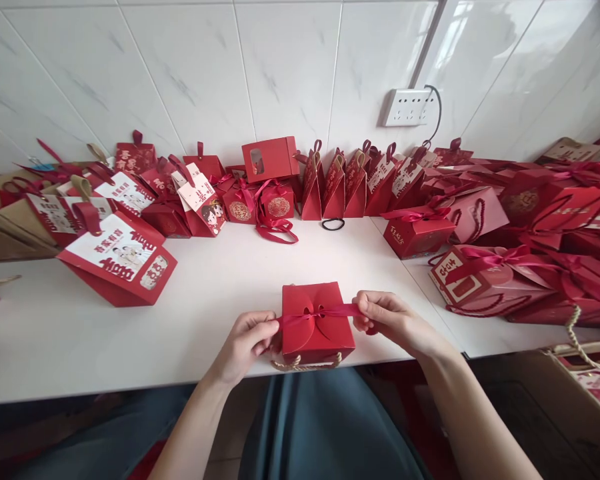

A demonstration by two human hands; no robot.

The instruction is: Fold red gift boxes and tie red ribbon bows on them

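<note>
In front of me at the table's near edge sits a red gift box (316, 340), its curved top flaps closed together. A dark pink ribbon (341, 310) passes through the two holes in the flaps and crosses in a knot at the middle. My left hand (250, 340) pinches one end of the ribbon at the box's left side. On the right, my right hand (387, 317) grips the other end, and the ribbon stretches nearly straight between both hands. A twisted rope handle (307, 365) hangs at the box's front.
A red and white gift box (125, 260) stands at left. Behind are rows of red boxes (335, 183), plus a black loop (333, 225). Ribboned boxes (490, 280) crowd the right side, above a carton (570, 373). A white socket strip (410, 108) is on the tiled wall.
</note>
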